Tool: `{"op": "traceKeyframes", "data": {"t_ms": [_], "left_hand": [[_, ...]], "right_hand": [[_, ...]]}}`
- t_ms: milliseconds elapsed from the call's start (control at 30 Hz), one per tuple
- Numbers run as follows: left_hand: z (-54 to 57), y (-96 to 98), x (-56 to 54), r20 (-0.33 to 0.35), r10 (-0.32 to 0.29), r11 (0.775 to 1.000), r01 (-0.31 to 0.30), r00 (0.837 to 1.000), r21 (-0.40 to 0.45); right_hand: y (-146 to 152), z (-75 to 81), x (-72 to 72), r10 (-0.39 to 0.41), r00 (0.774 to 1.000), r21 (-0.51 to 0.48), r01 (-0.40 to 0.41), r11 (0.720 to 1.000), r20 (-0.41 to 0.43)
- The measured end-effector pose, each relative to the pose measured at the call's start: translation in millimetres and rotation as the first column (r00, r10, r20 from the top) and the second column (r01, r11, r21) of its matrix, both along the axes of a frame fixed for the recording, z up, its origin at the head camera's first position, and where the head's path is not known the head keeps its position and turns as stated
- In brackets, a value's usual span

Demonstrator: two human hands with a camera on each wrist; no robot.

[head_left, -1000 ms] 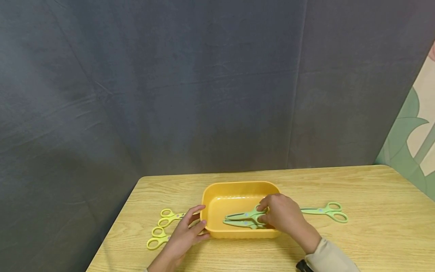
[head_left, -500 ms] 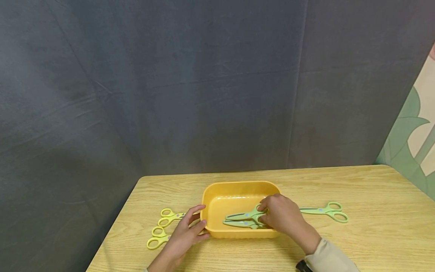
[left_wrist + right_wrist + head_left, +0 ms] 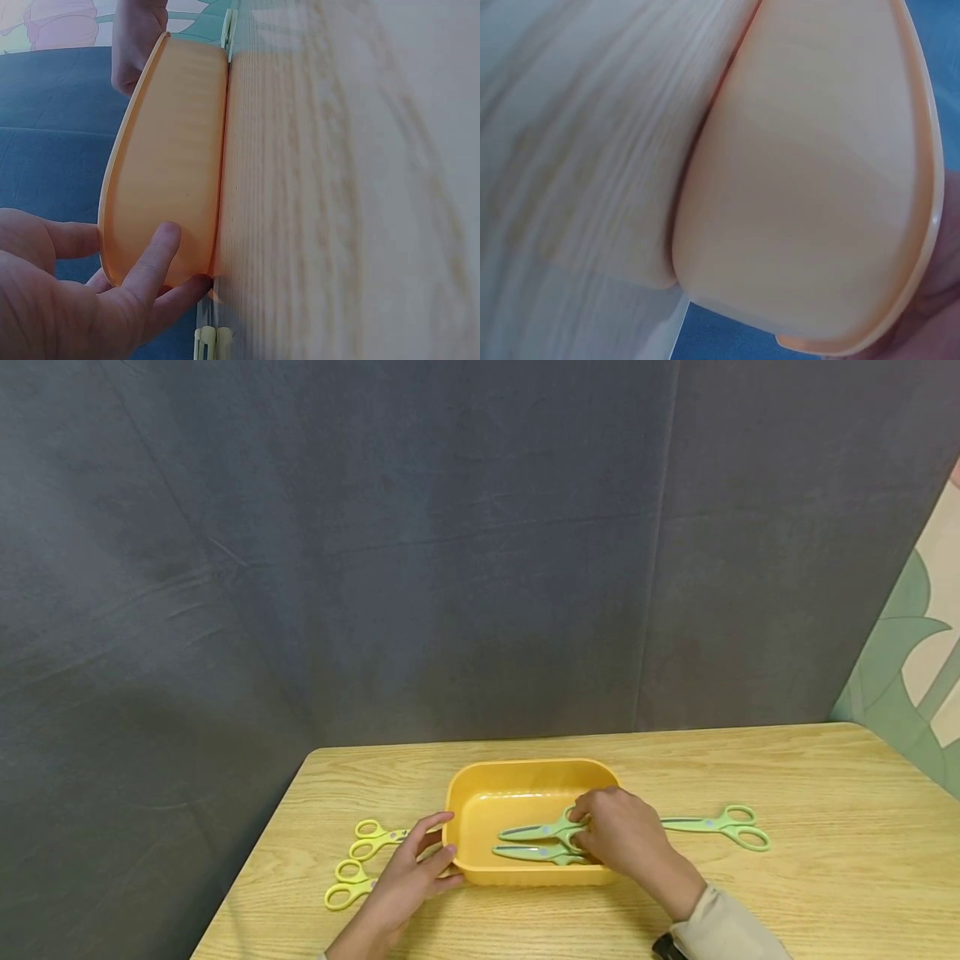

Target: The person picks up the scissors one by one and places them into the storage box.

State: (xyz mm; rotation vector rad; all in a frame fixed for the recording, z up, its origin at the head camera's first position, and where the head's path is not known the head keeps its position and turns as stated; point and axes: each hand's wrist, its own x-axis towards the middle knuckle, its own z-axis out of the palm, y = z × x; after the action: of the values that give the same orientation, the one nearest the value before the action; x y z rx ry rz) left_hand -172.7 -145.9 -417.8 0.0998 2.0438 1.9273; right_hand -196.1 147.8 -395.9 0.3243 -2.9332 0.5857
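Observation:
A yellow plastic bin (image 3: 534, 768) stands on the wooden table with green scissors (image 3: 528, 852) lying inside near its front wall. My right hand (image 3: 624, 828) reaches over the bin's right end and pinches a second pair of green scissors (image 3: 525, 833) by the handles, just behind the first pair. Its fingertips partly cover the loops. At the bin's left end my left hand (image 3: 412, 868) rests its spread fingers against the outer wall and rim. In the left wrist view, one finger (image 3: 154, 259) lies along the bin's outer wall.
Two yellow scissors (image 3: 366, 840) (image 3: 347, 887) lie left of the bin, their blades behind my left hand. Right of it lie other green scissors (image 3: 731, 827), handles outward. A dark cloth (image 3: 480, 568) hangs behind the table (image 3: 825, 860).
The upper green scissors in the bin have shifted slightly, their blades drawn together and further apart from the lower pair. Both hands have stayed almost in place.

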Motion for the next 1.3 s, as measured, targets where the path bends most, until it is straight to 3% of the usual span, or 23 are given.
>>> {"op": "traceKeyframes", "data": {"t_ms": [1300], "left_hand": [[3.0, -1.6, 1.5, 0.006, 0.000, 1.000, 0.000, 1.000, -0.001]], "right_hand": [[-4.3, -2.0, -2.1, -0.030, 0.999, 0.028, 0.029, 0.999, 0.018]]}}
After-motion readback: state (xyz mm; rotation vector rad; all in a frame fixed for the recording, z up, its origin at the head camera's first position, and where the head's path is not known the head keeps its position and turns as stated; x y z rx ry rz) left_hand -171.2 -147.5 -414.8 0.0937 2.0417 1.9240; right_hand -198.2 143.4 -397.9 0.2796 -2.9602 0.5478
